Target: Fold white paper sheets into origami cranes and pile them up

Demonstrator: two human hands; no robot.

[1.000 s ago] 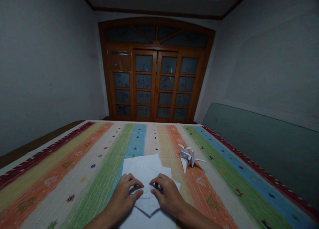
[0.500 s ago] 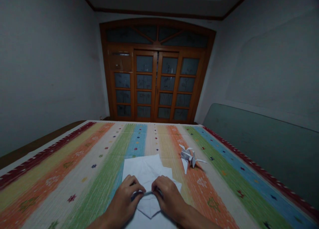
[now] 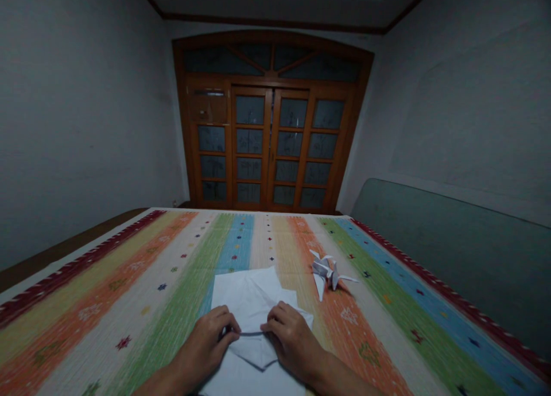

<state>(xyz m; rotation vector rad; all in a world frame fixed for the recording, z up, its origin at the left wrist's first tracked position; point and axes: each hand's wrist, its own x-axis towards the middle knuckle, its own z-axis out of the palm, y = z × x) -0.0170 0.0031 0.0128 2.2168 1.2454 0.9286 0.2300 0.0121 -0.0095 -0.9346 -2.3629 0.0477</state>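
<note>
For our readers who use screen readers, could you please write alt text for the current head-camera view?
A person's left hand and right hand pinch a fold of white paper above other white sheets on a striped tablecloth. Folded-paper origami lies beyond the right hand, to its right. Glass-paned wooden doors stand past the table's far edge.

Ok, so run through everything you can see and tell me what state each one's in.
Left hand: pinching the folded paper's edge.
Right hand: pinching the same edge.
Folded paper: creased, pointed end toward the person.
White paper: layered beneath, edges uneven.
Origami: folded, resting on the cloth.
Tablecloth: spread over the table.
Wooden doors: nearly or fully shut; can't tell which.
</note>
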